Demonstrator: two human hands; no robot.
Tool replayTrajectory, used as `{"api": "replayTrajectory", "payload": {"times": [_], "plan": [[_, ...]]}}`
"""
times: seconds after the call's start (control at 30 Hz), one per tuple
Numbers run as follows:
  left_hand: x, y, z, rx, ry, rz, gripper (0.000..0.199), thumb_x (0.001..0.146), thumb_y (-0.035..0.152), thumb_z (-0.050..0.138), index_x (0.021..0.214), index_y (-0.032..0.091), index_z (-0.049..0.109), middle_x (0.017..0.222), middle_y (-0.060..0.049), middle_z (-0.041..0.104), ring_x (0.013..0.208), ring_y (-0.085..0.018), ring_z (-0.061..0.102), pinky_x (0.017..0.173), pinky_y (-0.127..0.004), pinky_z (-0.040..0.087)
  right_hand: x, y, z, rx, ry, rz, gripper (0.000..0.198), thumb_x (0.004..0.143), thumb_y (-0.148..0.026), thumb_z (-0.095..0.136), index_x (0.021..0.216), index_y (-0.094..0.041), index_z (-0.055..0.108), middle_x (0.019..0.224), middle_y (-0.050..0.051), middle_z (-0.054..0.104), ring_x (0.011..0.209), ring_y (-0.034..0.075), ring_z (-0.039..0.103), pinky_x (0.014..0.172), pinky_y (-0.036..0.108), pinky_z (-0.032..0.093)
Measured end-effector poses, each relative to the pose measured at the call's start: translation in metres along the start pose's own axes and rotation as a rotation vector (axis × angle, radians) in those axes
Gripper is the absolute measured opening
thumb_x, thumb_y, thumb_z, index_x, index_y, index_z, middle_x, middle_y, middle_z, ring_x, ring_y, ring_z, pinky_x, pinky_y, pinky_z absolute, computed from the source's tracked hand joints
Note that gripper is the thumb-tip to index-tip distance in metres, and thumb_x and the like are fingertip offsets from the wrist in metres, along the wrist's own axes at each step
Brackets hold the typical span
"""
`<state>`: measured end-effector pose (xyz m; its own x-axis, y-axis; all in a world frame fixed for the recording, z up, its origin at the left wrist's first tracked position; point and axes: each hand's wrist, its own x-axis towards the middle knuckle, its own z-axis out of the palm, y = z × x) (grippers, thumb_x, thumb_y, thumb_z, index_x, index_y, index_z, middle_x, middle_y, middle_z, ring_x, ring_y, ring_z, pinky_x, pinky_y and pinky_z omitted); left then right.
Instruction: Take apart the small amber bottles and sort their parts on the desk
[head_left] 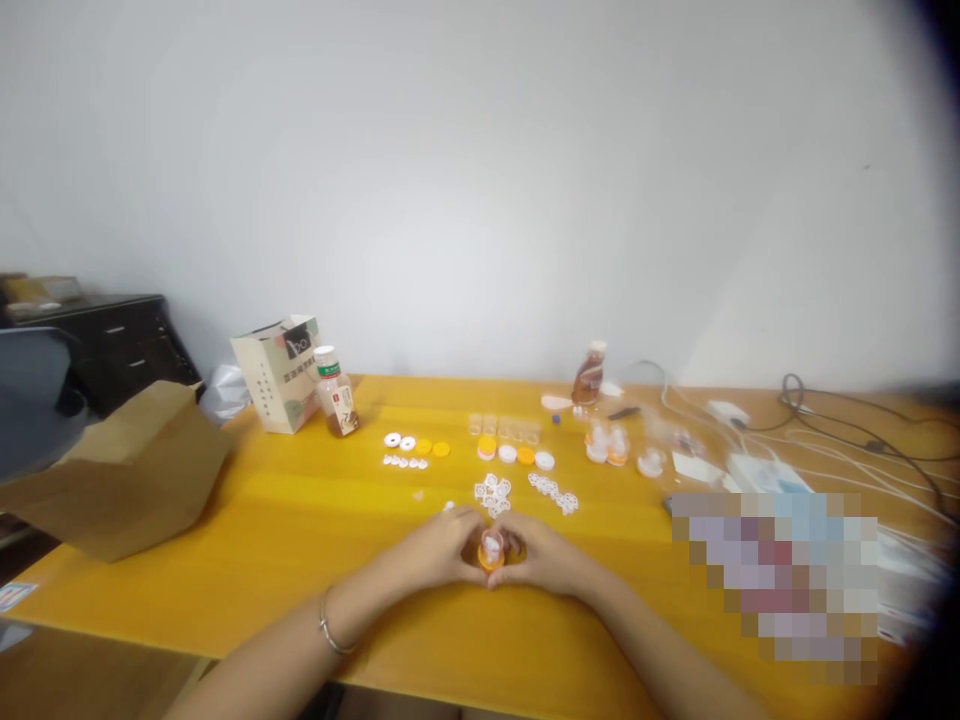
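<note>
Between my two hands, near the table's front edge, is a small clear cup with an orange base (491, 553) and something white inside. My left hand (457, 545) curls round its left side, and my right hand (526, 550) closes on it from the right, thumbs meeting in front. Just beyond the hands lie a pile of white lacy plastic pieces (493, 490) and a row of similar white pieces (553, 492). Farther back sit orange and white round lids (526, 457), with a row of clear cups (510, 429) behind them.
White rings and yellow discs (424, 447) lie left of centre, small white parts (405, 462) before them. A paper bag (277, 385) and a drink bottle (337, 395) stand back left. Another bottle (589, 375), assembled cups (606, 445) and cables (806, 440) are right. Brown paper (142, 470) covers the left corner.
</note>
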<state>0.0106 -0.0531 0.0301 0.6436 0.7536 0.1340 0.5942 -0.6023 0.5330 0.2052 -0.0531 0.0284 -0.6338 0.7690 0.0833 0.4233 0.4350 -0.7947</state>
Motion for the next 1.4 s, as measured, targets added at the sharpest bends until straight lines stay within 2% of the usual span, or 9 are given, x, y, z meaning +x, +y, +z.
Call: {"api": "replayTrajectory", "payload": {"times": [0.3, 0.5, 0.63, 0.73, 0.83, 1.0, 1.1, 1.2, 1.4], "plan": [[-0.01, 0.021, -0.024, -0.084, -0.019, 0.219, 0.029, 0.081, 0.024, 0.048, 0.11, 0.022, 0.046, 0.106, -0.004, 0.054, 0.1, -0.017, 0.048, 0.088, -0.028, 0.037, 0.003, 0.004, 0.006, -0.013, 0.041, -0.064, 0.018, 0.067, -0.022, 0.059, 0.084, -0.017, 0.055, 0.072, -0.003, 0.053, 0.062, 0.01, 0.044, 0.056, 0.021, 0.036], [-0.003, 0.014, -0.011, -0.025, 0.092, 0.135, 0.015, 0.079, 0.028, 0.053, 0.091, 0.019, 0.053, 0.091, -0.004, 0.057, 0.087, -0.017, 0.052, 0.079, -0.027, 0.04, 0.006, 0.009, 0.01, 0.039, 0.048, -0.021, 0.013, 0.066, -0.02, 0.059, 0.074, -0.017, 0.049, 0.064, -0.004, 0.047, 0.056, 0.008, 0.04, 0.051, 0.019, 0.033], [-0.002, 0.012, -0.01, -0.053, 0.145, 0.04, 0.027, 0.073, 0.039, 0.06, 0.088, 0.017, 0.051, 0.087, -0.003, 0.057, 0.08, -0.017, 0.053, 0.073, -0.027, 0.041, 0.007, 0.01, 0.01, 0.074, 0.034, 0.025, 0.016, 0.065, -0.023, 0.06, 0.072, -0.017, 0.047, 0.06, -0.006, 0.043, 0.054, 0.007, 0.037, 0.049, 0.018, 0.031], [-0.002, 0.012, -0.016, -0.143, 0.056, 0.151, 0.042, 0.072, 0.038, 0.062, 0.107, 0.02, 0.048, 0.104, -0.006, 0.054, 0.095, -0.019, 0.05, 0.083, -0.03, 0.04, 0.007, 0.01, 0.008, 0.061, 0.037, 0.004, 0.02, 0.063, -0.026, 0.063, 0.073, -0.016, 0.05, 0.063, -0.004, 0.045, 0.056, 0.008, 0.037, 0.052, 0.019, 0.032], [-0.002, 0.012, -0.02, -0.187, -0.038, 0.267, 0.034, 0.082, 0.028, 0.051, 0.115, 0.023, 0.047, 0.11, -0.006, 0.053, 0.102, -0.018, 0.048, 0.09, -0.031, 0.036, 0.007, 0.011, 0.008, 0.055, 0.03, -0.001, 0.019, 0.065, -0.027, 0.061, 0.078, -0.016, 0.053, 0.065, -0.004, 0.047, 0.057, 0.009, 0.039, 0.052, 0.02, 0.033], [-0.001, 0.009, -0.019, -0.178, 0.057, 0.196, 0.051, 0.074, 0.035, 0.062, 0.121, 0.024, 0.044, 0.112, -0.007, 0.048, 0.106, -0.021, 0.045, 0.091, -0.034, 0.037, 0.007, 0.011, 0.009, 0.041, 0.04, 0.046, 0.019, 0.065, -0.029, 0.062, 0.076, -0.016, 0.053, 0.062, -0.004, 0.045, 0.056, 0.008, 0.038, 0.051, 0.02, 0.032], [0.0, 0.008, -0.018, -0.225, -0.037, 0.28, 0.037, 0.081, 0.026, 0.053, 0.117, 0.023, 0.048, 0.113, -0.007, 0.049, 0.105, -0.018, 0.047, 0.092, -0.032, 0.036, 0.008, 0.011, 0.008, 0.048, 0.017, 0.026, 0.019, 0.065, -0.028, 0.061, 0.079, -0.016, 0.055, 0.064, -0.004, 0.046, 0.056, 0.008, 0.039, 0.051, 0.02, 0.031], [0.001, 0.008, -0.018, -0.194, 0.04, 0.213, 0.024, 0.081, 0.027, 0.053, 0.103, 0.02, 0.056, 0.1, -0.005, 0.055, 0.094, -0.017, 0.051, 0.085, -0.03, 0.039, 0.008, 0.01, 0.007, 0.061, 0.002, 0.035, 0.018, 0.066, -0.028, 0.061, 0.078, -0.016, 0.054, 0.063, -0.005, 0.046, 0.055, 0.008, 0.038, 0.05, 0.019, 0.031], [0.0, 0.008, -0.019, -0.22, -0.02, 0.265, 0.04, 0.078, 0.027, 0.056, 0.117, 0.022, 0.046, 0.111, -0.007, 0.051, 0.102, -0.018, 0.048, 0.089, -0.03, 0.037, 0.008, 0.011, 0.008, 0.076, 0.012, 0.023, 0.021, 0.065, -0.028, 0.062, 0.079, -0.016, 0.053, 0.063, -0.004, 0.045, 0.056, 0.008, 0.037, 0.051, 0.019, 0.03]]}}
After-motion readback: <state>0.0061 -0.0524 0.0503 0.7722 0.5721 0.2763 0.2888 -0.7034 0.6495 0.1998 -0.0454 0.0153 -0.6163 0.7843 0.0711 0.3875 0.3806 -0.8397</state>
